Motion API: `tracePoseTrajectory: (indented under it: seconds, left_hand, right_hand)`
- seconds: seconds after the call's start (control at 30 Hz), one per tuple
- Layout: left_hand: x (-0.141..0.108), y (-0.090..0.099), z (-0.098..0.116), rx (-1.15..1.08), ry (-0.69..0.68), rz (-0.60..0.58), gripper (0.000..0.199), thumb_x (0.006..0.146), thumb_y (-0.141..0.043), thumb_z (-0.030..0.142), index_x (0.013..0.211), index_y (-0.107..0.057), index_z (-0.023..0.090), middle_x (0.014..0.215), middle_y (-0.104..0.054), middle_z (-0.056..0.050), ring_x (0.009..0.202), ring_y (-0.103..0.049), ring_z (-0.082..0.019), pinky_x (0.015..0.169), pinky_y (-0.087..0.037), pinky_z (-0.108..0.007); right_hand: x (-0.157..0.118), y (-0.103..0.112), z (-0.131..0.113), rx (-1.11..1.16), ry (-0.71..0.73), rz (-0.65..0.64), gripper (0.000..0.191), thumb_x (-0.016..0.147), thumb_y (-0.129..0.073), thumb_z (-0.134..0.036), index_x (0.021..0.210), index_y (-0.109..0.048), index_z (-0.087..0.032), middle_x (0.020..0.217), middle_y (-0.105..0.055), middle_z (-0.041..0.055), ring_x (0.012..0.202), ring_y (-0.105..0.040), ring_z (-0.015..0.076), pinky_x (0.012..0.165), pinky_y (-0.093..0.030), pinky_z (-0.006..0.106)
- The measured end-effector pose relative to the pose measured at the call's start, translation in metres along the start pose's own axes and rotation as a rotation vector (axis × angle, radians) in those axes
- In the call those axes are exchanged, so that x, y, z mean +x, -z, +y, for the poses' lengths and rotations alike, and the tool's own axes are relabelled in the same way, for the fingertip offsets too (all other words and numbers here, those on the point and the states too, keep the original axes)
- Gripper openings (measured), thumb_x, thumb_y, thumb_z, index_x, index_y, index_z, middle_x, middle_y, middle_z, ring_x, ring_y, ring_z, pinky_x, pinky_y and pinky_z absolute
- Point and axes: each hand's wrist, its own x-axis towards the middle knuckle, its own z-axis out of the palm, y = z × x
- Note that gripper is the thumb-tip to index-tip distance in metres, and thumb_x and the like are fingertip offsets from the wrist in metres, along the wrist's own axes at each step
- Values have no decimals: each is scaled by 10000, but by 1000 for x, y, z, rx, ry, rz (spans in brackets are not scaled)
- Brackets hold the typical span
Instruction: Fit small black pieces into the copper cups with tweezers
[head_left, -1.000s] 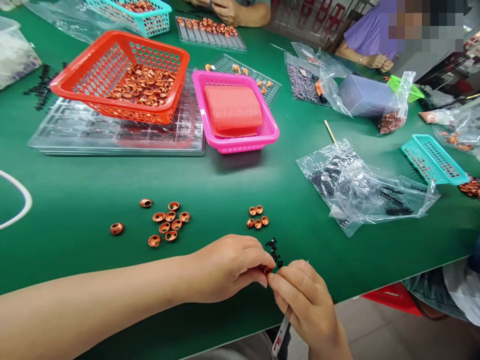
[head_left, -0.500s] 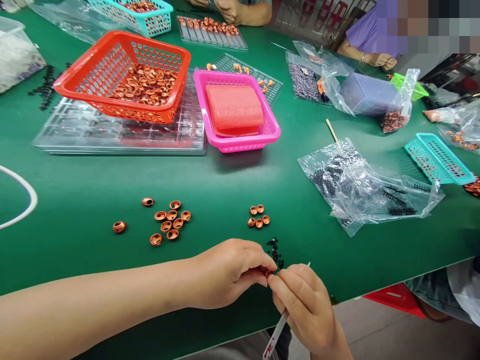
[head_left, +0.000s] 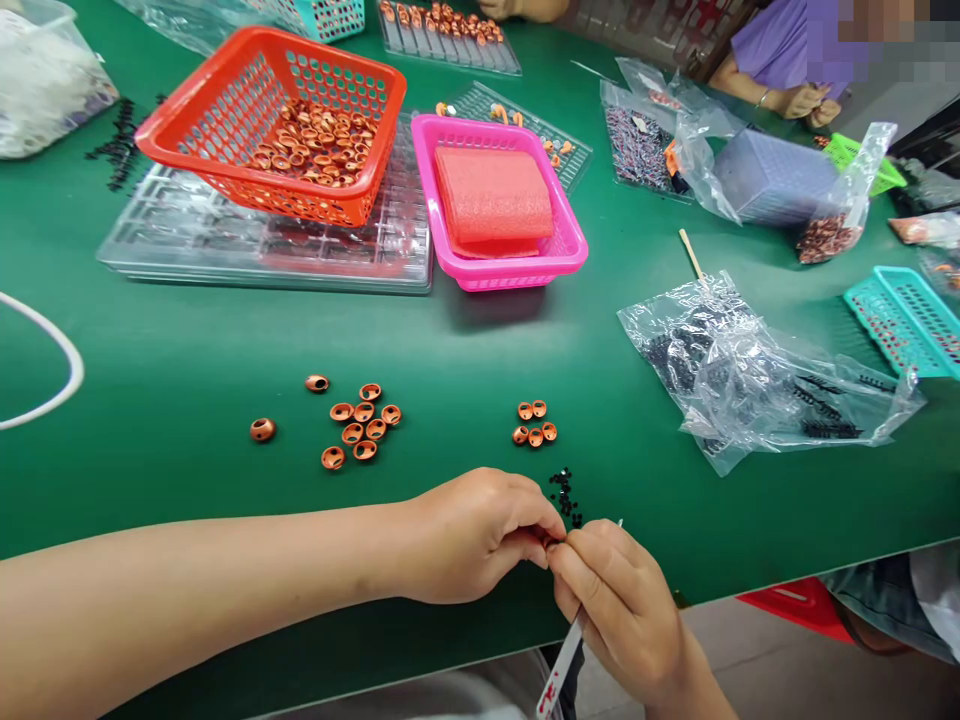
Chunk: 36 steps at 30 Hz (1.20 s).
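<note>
My left hand point(head_left: 480, 540) is closed in a pinch around a small copper-coloured piece point(head_left: 551, 543), mostly hidden by the fingertips. My right hand point(head_left: 622, 610) meets it there, its fingertips touching the same piece. A slim pale tool with red marks point(head_left: 561, 668), perhaps tweezers, lies gripped in the right palm. Its thin tip pokes out above the knuckles. Just beyond the fingers is a scatter of tiny black parts point(head_left: 564, 495). Behind these sit several small copper rings point(head_left: 535, 437). Further left lies a loose group of larger copper cups point(head_left: 364, 412).
An orange basket point(head_left: 225, 165) of copper pieces stands on stacked clear trays point(head_left: 262, 265). Beside it is a pink basket point(head_left: 510, 270) holding pink foam point(head_left: 495, 195). Plastic bags point(head_left: 750, 380) with black parts lie at right. A white cable point(head_left: 64, 350) curves at left. Co-workers' hands point(head_left: 806, 103) show at the back.
The whole view has shifted, so the table's things appear further right and slightly higher. Both hands keep the same pinch on the copper piece.
</note>
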Motion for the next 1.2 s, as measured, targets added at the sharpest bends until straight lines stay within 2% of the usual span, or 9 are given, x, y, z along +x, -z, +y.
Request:
tracePoseTrajectory:
  seconds: [0.17,0.33,0.57,0.67,0.9,1.2]
  left_hand:
    - [0,-1,-1,6,27,-3,175,870,-541,74,938,-678,159,800,-688,-29,710,-635,-126,668,-509,-195]
    - [1,0,1,-10,71,-7,181,860,-556,73,934,-692,166,818,-696,-24,726,-643,-123,686,-509,-188]
    - [6,6,8,-219,244,-37,127,837,-596,97,912,-687,145,821,-709,-19,708,-642,-116,650,-501,-171]
    - [7,8,9,-271,285,-44,122,835,-590,107,905,-679,150,815,-710,-14,705,-645,-117,647,-508,-174]
    - [6,6,6,-180,230,-37,127,846,-598,129,932,-689,149,817,-700,-25,710,-642,-120,658,-493,-182]
    - [3,4,4,-75,156,-36,141,869,-589,127,950,-701,156,834,-696,-29,749,-641,-124,693,-484,-180]
  right_hand:
    - [11,8,-2,41,-54,-85,180,939,-459,-91,1044,-589,-155,754,-614,28,631,-508,136,571,-452,289]
    - [12,6,-3,-3,-77,-40,150,927,-479,-94,978,-596,-174,778,-623,28,653,-541,135,594,-473,281]
    - [1,0,-7,108,-176,224,223,877,-575,-36,1051,-591,-176,822,-639,28,708,-558,121,621,-496,261]
    - [0,0,-8,106,-180,267,271,859,-605,-25,1085,-588,-172,835,-643,30,722,-566,124,630,-499,264]
    - [-2,-1,-5,40,-130,111,284,880,-572,-55,1142,-603,-161,891,-648,54,762,-576,143,659,-496,285]
    - [4,1,-6,80,-69,53,289,893,-530,-25,1168,-560,-105,851,-653,76,727,-530,157,651,-473,317]
